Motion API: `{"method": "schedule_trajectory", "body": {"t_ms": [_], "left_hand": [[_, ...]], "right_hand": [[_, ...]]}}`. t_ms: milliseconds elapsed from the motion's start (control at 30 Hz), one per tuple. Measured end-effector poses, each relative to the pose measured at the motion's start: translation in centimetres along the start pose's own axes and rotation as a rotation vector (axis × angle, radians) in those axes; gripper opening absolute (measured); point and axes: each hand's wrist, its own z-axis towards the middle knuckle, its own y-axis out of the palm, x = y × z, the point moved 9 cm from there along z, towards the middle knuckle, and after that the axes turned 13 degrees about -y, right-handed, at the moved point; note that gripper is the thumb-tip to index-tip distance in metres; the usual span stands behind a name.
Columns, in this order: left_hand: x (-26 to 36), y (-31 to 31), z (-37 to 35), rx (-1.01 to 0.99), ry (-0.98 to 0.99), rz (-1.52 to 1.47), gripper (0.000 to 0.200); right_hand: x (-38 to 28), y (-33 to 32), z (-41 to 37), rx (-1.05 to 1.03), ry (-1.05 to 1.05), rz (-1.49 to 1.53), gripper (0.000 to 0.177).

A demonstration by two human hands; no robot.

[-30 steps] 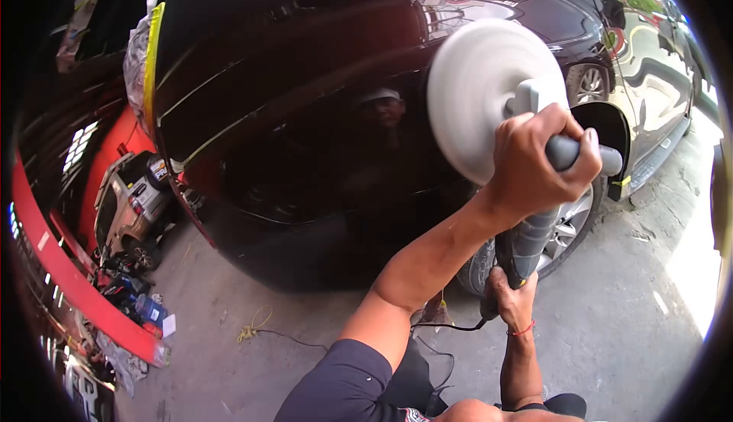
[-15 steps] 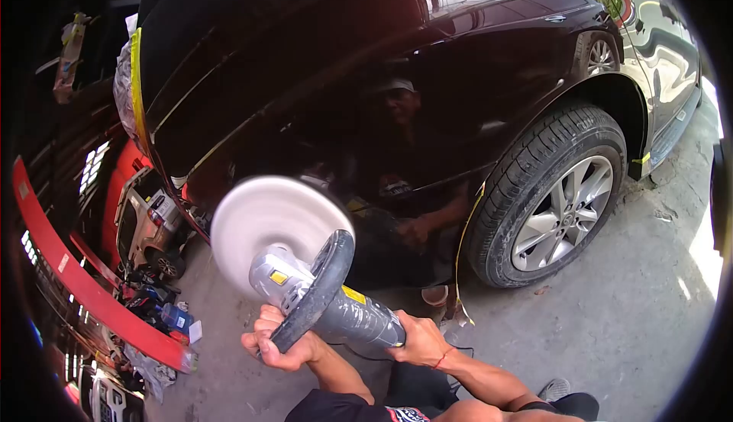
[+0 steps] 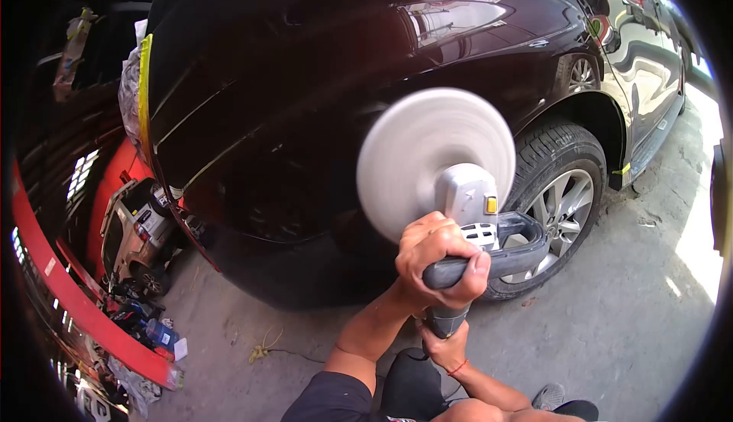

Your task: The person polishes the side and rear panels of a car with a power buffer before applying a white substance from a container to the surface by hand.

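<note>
My left hand [image 3: 441, 260] is wrapped round the black D-shaped handle [image 3: 515, 262] of a grey power polisher [image 3: 462, 193]. Lower down, my right hand [image 3: 448, 348], with a red string at the wrist, grips the polisher's rear body. At the tool's head a round white buffing pad [image 3: 405, 159] shows motion blur, as if spinning. It overlaps the glossy dark body panel of a car [image 3: 305, 124], just left of the wheel arch. Part of the wheel [image 3: 561, 216] is hidden behind the polisher.
Masking plastic with yellow tape [image 3: 143, 78] runs along the panel's left edge. A dark cord [image 3: 301, 356] lies on the concrete floor [image 3: 229, 323]. At left are a long red curved bar [image 3: 84, 307], another vehicle [image 3: 137, 231] and assorted clutter.
Both hands have carried the polisher right and upward across the panel, from its lower left to beside the wheel arch. The tool has turned more upright; the grip is kept.
</note>
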Motion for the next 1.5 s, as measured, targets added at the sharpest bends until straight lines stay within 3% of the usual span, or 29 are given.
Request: {"method": "schedule_trajectory", "body": {"t_ms": [133,200,233,300,400,467,600,667,733,767,800,867,900,1000,1067,1133,1333,1400,1433,1467,1500], "left_hand": [[-0.3,-2.9,-0.6,0.142,0.014,-0.043,0.012],[0.2,-6.1,-2.1,0.249,0.053,-0.065,0.01],[1.0,-7.3,-2.5,0.311,0.044,0.027,0.021],[2.7,-10.0,-2.8,0.545,0.08,0.114,0.021],[4.5,-12.0,-2.4,0.757,0.132,0.212,0.022],[4.6,-11.5,-1.4,0.79,0.108,0.222,0.021],[2.4,-7.6,2.6,0.699,0.058,0.032,0.019],[1.4,-4.3,4.5,0.723,0.01,0.078,0.02],[0.6,0.0,7.1,0.573,0.012,0.0,0.016],[-0.2,1.9,8.3,0.504,-0.065,-0.038,0.014],[-0.2,4.2,9.8,0.434,0.011,-0.025,0.014],[-0.1,9.2,12.3,0.334,0.144,0.04,0.012],[-1.6,11.6,13.4,0.268,0.031,-0.092,0.012],[-1.8,17.7,15.8,0.228,0.132,-0.003,0.014],[-2.9,20.8,17.5,0.191,0.036,-0.041,0.015],[-3.7,23.3,18.8,0.112,-0.086,-0.032,0.014],[-4.7,24.1,18.7,0.031,-0.23,-0.098,0.017],[-5.0,21.3,16.9,0.079,-0.208,-0.167,0.017],[-2.1,18.3,15.5,0.185,-0.004,-0.025,0.018],[-1.5,15.8,14.4,0.225,0.02,0.018,0.019],[-2.6,13.0,13.3,0.248,-0.046,0.008,0.021]], "right_hand": [[0.0,-0.2,1.5,-0.038,-0.046,0.02,0.035],[0.2,0.6,1.8,-0.16,-0.114,-0.098,0.043],[-1.6,1.2,2.6,-0.213,-0.142,-0.117,0.05],[-3.7,2.3,4.0,-0.365,-0.165,-0.166,0.052],[-7.7,1.8,6.3,-0.495,-0.096,-0.237,0.057],[-8.8,0.9,6.4,-0.558,-0.025,-0.289,0.061],[-11.4,-3.2,7.7,-0.373,-0.172,-0.245,0.067],[-12.1,-5.5,8.7,-0.283,-0.24,-0.251,0.072],[-11.7,-7.9,9.7,-0.202,-0.18,-0.206,0.066],[-11.9,-9.1,10.2,-0.139,-0.257,-0.186,0.064],[-12.3,-10.1,10.8,-0.071,-0.284,-0.125,0.064],[-12.4,-11.8,11.4,0.015,-0.231,0.04,0.063],[-12.0,-13.0,11.8,0.001,-0.151,-0.003,0.063],[-10.9,-16.7,13.4,0.064,-0.1,0.029,0.044],[-12.2,-18.5,14.8,0.16,-0.184,0.088,0.041],[-12.8,-20.1,15.9,0.123,-0.177,0.03,0.043],[-13.7,-20.2,15.2,0.128,-0.175,0.017,0.044],[-12.3,-18.9,13.8,0.082,-0.108,0.104,0.043],[-12.2,-17.7,13.2,0.038,-0.116,0.074,0.044],[-12.2,-16.2,12.7,-0.003,-0.124,0.045,0.046],[-13.5,-14.7,12.5,0.025,-0.33,-0.047,0.049]]}}
